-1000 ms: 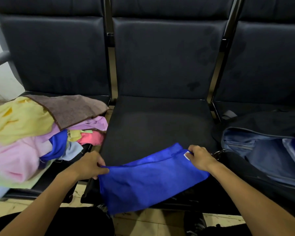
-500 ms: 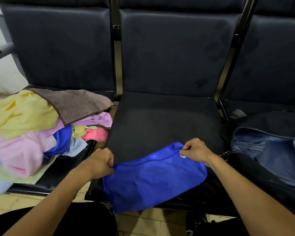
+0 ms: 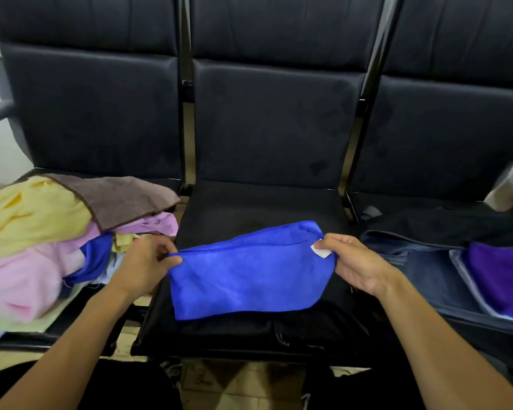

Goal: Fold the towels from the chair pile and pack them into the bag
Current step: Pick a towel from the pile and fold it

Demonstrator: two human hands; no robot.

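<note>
1. The bench [image 3: 264, 208] carries the towel pile [image 3: 42, 247] on its left seat and the open bag [image 3: 444, 261] on its right.
2. The blue towel [image 3: 249, 276] lies on the middle seat, long axis running left to right between the hands.
3. The left hand [image 3: 144, 266] pinches its left corner; the right hand [image 3: 356, 261] pinches its tagged right corner and is nearer the bag.

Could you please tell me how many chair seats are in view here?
3: the left seat holds the towel pile, the middle seat has the blue towel, and the right seat holds the open bag.
</note>
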